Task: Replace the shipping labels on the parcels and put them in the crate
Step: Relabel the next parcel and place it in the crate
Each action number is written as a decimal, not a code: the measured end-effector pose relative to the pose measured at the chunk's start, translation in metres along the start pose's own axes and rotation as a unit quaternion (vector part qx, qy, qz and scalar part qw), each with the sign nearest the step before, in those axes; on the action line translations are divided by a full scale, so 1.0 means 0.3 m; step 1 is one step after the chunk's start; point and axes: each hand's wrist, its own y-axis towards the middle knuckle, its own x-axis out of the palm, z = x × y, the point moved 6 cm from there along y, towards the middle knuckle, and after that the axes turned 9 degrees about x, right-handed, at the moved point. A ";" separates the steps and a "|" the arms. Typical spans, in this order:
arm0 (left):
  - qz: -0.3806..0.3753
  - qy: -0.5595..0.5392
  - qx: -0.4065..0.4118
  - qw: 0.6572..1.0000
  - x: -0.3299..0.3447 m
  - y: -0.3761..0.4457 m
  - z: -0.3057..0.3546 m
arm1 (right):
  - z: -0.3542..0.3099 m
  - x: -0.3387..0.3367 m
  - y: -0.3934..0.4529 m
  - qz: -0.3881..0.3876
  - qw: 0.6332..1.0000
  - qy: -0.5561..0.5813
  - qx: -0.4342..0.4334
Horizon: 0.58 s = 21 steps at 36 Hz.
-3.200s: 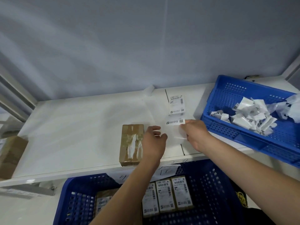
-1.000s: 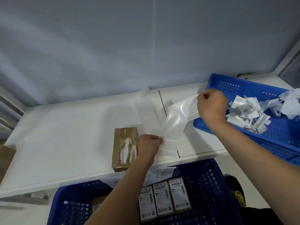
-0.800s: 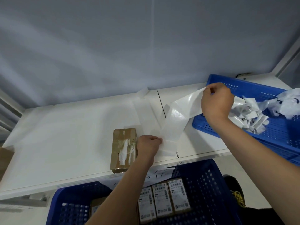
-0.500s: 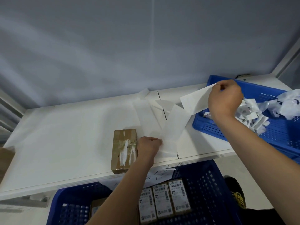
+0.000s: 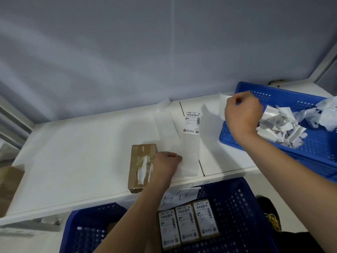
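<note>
A brown parcel [image 5: 141, 166] with torn white label remains lies on the white table [image 5: 82, 154]. Right beside it, my left hand [image 5: 166, 166] presses down the near end of a glossy backing strip [image 5: 187, 154]. One printed shipping label [image 5: 192, 122] remains on the strip's far end. My right hand [image 5: 243, 115] pinches a peeled white label [image 5: 223, 105] in the air at the rim of the far blue crate [image 5: 295, 123]. The near blue crate [image 5: 235, 207] below the table edge holds three labelled parcels [image 5: 187, 223].
The far blue crate holds a heap of crumpled white paper scraps [image 5: 284, 125]. A second bare backing strip [image 5: 165, 125] lies left of the printed label. A cardboard box [image 5: 9, 185] stands at the left edge. A handwritten paper [image 5: 178, 196] hangs on the near crate's rim.
My right hand peeled a label off the strip and carried it right, up to the far crate's rim. The strip fell flat, showing one printed label. My left hand stayed pressing the strip.
</note>
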 end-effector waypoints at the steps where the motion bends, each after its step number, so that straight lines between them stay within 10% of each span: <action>1: -0.001 0.001 0.003 1.000 0.001 -0.006 0.009 | -0.002 0.001 -0.010 -0.004 1.000 -0.003 0.002; 21: -0.048 -0.282 -0.036 0.957 -0.091 -0.151 0.280 | -0.093 -0.017 -0.415 -0.100 0.964 0.010 -0.246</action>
